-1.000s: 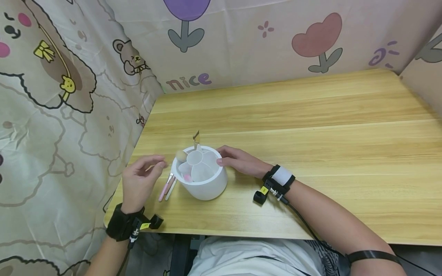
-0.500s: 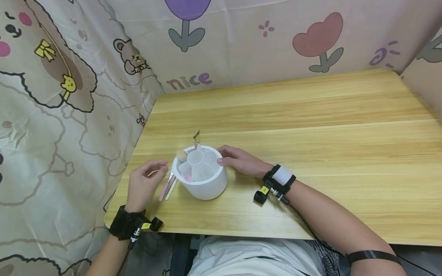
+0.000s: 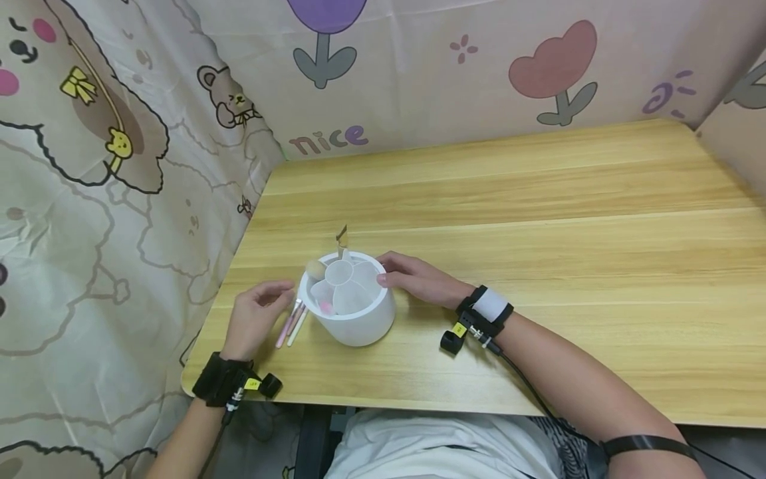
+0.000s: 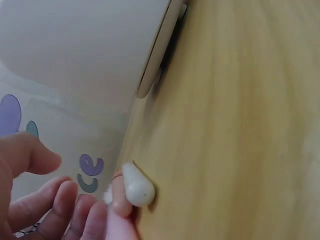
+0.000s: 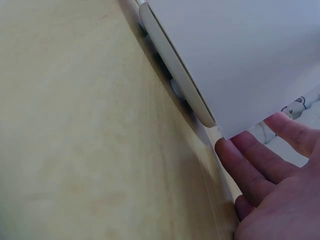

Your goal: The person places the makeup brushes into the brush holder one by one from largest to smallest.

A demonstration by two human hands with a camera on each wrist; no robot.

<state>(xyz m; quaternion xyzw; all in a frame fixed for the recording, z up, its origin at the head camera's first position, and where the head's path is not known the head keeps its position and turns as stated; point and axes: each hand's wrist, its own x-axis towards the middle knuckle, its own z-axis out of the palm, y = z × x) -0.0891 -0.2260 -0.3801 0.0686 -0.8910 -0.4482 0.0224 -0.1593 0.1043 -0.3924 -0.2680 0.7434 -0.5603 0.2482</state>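
A white round organiser point(image 3: 359, 326) with several compartments stands near the table's front left corner. A tan puff brush point(image 3: 314, 269) and a gold angled brush point(image 3: 341, 235) stick up from it. Two slim brushes, pink and white point(image 3: 291, 322), lie on the table just left of it. My left hand point(image 3: 281, 296) hovers over them with fingers loosely curled. In the left wrist view its fingertips point(image 4: 82, 212) are beside the white handle end point(image 4: 137, 187). My right hand point(image 3: 389, 269) rests on the organiser's right side, thumb on the rim. The right wrist view shows straight fingers point(image 5: 250, 165) against the organiser's wall point(image 5: 240, 55).
The wooden table point(image 3: 538, 219) stretches far to the right and back. Cartoon-printed cloth walls point(image 3: 120, 166) close in the left and rear sides. The table's front edge is close to my body.
My left hand has sunk toward the table and drawn nearer to the two lying brushes. The right hand and the organiser have stayed put.
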